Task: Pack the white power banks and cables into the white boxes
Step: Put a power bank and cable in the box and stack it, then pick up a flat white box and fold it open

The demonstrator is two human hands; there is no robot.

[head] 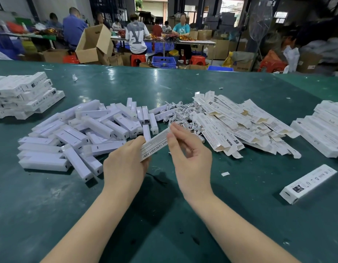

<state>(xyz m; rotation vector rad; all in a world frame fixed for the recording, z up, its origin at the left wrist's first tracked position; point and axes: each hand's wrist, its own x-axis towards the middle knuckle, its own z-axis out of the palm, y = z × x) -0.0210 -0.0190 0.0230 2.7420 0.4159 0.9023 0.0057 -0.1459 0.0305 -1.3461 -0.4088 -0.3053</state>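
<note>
**Flat white box held between both hands over the green table**

Box (154, 144) in question is a flat, unfolded white carton with printed text, held above the green table (183, 215) in the head view, slanting up from lower left to upper right. The left hand (124, 164) grips its lower end, fingers curled around the edge. The right hand (189, 154) pinches the upper end between thumb and fingertips, the other fingers loosely bent.

Just behind the hands and to the left lies a loose heap of white power banks (88, 133), long narrow blocks pointing every way (some overlapping, some flat on the table). Beyond the right hand sits a tangle of white cables (179, 111), touching the heap on one side and a spread of flat cartons (240, 126) on the other. A single made-up box (308, 184) lies apart at the right, near the table edge of the view. Stacks of closed boxes (25, 95) stand at the far left, and another stack (323, 130) at the far right.

Past the table, people sit on red stools (137, 59) at other benches among cardboard cartons (94, 44) and blue crates (164, 62).
</note>
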